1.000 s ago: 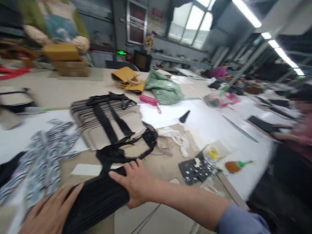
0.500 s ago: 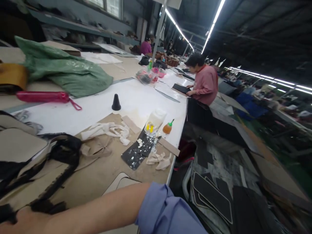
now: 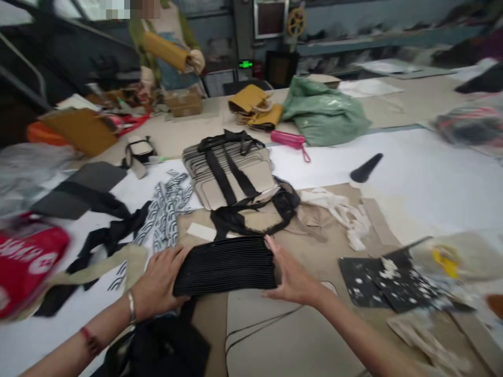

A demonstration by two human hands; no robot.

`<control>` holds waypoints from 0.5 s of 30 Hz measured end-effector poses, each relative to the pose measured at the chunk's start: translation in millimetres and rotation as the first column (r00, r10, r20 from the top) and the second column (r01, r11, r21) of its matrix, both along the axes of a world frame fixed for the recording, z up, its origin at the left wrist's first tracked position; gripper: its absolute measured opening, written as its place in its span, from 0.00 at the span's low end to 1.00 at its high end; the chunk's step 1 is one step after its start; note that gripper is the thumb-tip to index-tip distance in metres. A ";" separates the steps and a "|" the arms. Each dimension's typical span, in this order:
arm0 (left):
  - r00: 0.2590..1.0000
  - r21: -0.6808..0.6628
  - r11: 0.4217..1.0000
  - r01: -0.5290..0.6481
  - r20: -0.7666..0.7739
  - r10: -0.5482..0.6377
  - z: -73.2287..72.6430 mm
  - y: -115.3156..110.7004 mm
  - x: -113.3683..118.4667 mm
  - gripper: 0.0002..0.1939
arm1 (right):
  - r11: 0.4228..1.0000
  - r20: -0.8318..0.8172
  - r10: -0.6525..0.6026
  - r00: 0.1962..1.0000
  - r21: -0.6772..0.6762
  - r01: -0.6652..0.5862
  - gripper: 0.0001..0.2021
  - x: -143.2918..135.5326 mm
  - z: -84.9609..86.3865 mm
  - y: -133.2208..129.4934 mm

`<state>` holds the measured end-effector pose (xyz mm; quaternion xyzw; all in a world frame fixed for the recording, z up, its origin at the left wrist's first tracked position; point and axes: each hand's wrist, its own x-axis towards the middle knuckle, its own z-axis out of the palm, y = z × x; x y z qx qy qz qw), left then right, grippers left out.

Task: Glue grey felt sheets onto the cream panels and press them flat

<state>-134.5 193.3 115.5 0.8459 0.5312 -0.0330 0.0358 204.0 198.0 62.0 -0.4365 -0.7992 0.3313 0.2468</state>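
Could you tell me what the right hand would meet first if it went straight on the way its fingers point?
The right hand already presses the black stack. Its fingers point up-left, so beyond the stack's corner it would likely meet the black straps; depth is unclear.

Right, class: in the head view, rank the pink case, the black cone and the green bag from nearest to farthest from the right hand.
From the right hand:
1. Black cone, to the right on white sheet.
2. Pink case, straight beyond, mid-table.
3. Green bag, behind the case, farthest back.
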 end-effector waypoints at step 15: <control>0.990 -0.126 0.991 -0.034 0.129 0.051 2.8 5.9 9.1 0.45 | 0.997 -0.070 -0.050 0.996 -0.058 0.046 0.53 -9.3 -39.4 25.7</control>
